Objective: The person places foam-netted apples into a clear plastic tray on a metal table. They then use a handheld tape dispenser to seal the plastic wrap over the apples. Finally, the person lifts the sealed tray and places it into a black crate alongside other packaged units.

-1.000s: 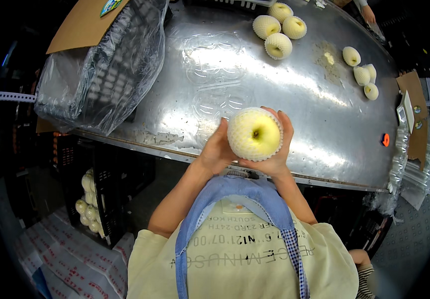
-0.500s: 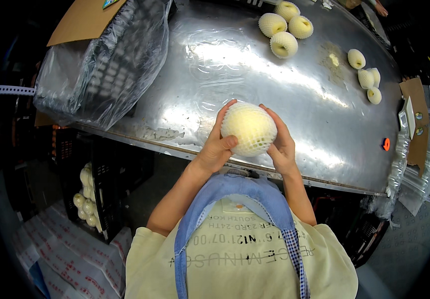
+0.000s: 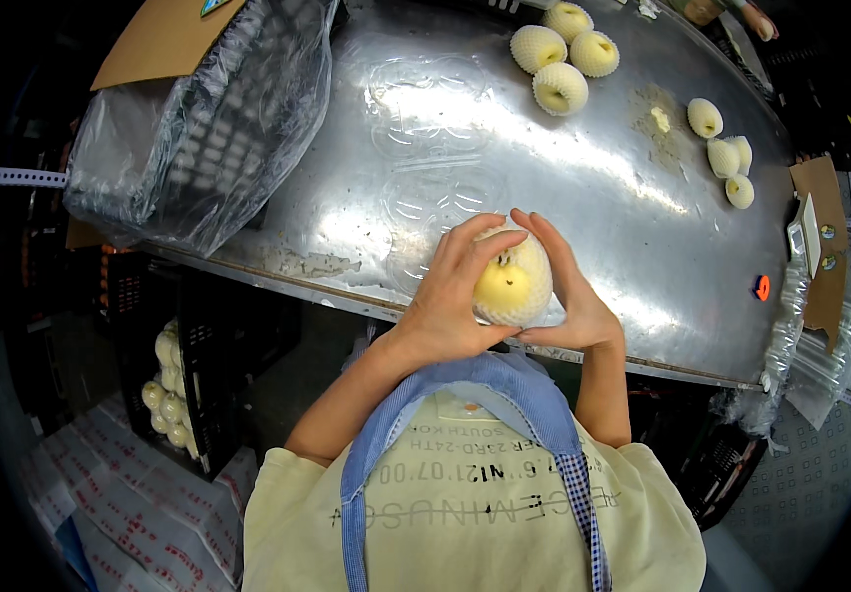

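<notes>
A round, pale yellow fruit (image 3: 504, 284) in a white foam net sleeve is held over the near edge of the metal table, its bare end and small dark tip facing up through the sleeve's opening. My left hand (image 3: 448, 301) wraps its left side, fingers over the top near the net's rim. My right hand (image 3: 581, 308) grips the right side, thumb below and fingertips at the far side. Just beyond my hands, a clear moulded plastic tray (image 3: 425, 104) with round hollows lies on the table, partly hidden by my left hand.
Several netted fruits (image 3: 560, 91) sit at the far middle, more (image 3: 724, 158) at the right. A plastic-lined crate (image 3: 238, 128) stands at the left. An orange ring-shaped item (image 3: 762, 287) lies near the right edge. Below left, a dark crate (image 3: 211, 395) holds netted fruit. Another person's hand (image 3: 761, 22) shows far right.
The fruit has turned in my hands, so its bare yellow end now faces up. My left fingers have moved over its top, and both thumbs have shifted beneath it.
</notes>
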